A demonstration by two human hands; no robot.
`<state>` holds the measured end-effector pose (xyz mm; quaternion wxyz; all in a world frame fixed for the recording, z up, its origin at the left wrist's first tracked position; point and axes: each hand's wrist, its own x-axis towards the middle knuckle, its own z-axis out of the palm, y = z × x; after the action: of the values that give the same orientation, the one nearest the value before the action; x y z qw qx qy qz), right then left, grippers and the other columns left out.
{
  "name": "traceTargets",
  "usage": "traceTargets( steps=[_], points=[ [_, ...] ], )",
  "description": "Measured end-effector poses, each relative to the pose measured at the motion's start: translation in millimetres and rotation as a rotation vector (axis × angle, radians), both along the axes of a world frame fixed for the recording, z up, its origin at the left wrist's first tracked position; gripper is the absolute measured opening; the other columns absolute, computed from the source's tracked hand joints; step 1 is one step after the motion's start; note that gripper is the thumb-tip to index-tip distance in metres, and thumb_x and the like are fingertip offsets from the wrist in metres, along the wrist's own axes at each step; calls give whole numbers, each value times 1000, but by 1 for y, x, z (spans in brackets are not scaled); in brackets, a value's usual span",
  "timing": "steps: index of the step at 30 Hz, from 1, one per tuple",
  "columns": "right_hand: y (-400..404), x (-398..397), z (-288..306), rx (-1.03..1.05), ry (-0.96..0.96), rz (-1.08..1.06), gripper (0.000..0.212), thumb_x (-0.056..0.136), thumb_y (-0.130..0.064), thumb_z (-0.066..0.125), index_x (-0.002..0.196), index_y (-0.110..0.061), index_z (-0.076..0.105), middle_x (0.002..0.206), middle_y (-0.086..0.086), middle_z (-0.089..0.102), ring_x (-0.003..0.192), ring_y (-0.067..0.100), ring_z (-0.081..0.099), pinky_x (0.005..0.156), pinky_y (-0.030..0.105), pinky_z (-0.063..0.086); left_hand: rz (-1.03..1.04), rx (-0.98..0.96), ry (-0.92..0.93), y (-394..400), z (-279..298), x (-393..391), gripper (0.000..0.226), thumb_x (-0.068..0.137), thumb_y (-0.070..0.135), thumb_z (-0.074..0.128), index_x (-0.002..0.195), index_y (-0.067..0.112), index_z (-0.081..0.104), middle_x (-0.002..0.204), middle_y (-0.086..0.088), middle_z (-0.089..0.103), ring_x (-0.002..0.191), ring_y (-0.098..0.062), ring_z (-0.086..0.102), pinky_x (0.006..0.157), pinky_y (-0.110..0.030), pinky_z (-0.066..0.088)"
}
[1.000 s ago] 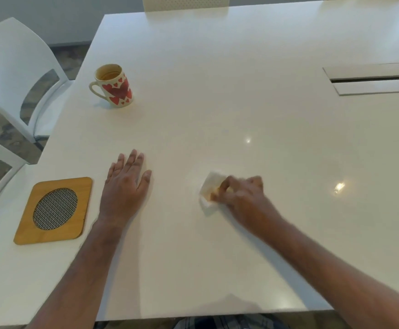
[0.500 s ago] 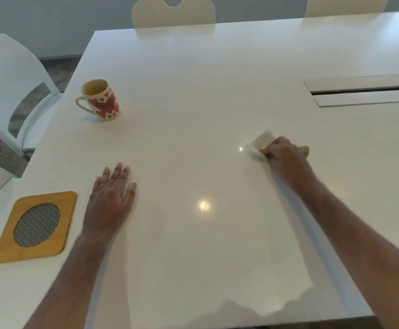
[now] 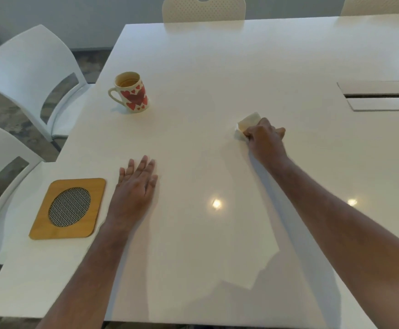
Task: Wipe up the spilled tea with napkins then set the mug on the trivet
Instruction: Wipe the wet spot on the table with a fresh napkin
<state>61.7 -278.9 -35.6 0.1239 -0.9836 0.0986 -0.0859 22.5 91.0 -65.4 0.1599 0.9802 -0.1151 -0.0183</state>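
The glossy white table point(image 3: 217, 67) showed no puddle I could see. My right hand point(image 3: 263, 138) was closed on the crumpled, tea-stained white napkin point(image 3: 247, 123), pressed down; my left hand point(image 3: 136, 184) lay flat, fingers loosely spread. The upright heart-patterned ceramic mug point(image 3: 132, 93), handle pointing left, stood beyond my left fingertips; the square bamboo trivet point(image 3: 68, 207) beside that hand was still bare.

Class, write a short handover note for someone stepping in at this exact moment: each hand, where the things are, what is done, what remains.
Left hand: flat on the table, empty.
Right hand: pressing a tea-stained napkin onto the table.
Mug: upright, far left, handle left, off the trivet.
Trivet: near left edge, bare.
Done: no puddle visible.
Left: finish wiping, then set the mug on the trivet.
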Motion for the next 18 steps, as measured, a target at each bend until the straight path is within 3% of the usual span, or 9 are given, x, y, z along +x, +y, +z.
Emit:
traceTargets(
  steps=[9, 18],
  points=[
    [110, 14, 2, -2, -5, 288, 30, 96, -7, 58, 109, -25, 78, 107, 9, 57, 92, 33, 65, 90, 42, 34, 61, 11, 0, 31, 2, -7, 56, 113, 39, 31, 167, 25, 26, 175, 2, 15, 163, -27, 5, 133, -44, 2],
    [175, -37, -6, 55, 3, 604, 28, 89, -9, 62, 100, -29, 78, 95, 3, 53, 82, 28, 63, 82, 41, 30, 64, -32, -20, 34, 0, -6, 52, 113, 23, 34, 165, 20, 31, 175, 0, 19, 163, -27, 8, 133, -42, 4]
  ],
)
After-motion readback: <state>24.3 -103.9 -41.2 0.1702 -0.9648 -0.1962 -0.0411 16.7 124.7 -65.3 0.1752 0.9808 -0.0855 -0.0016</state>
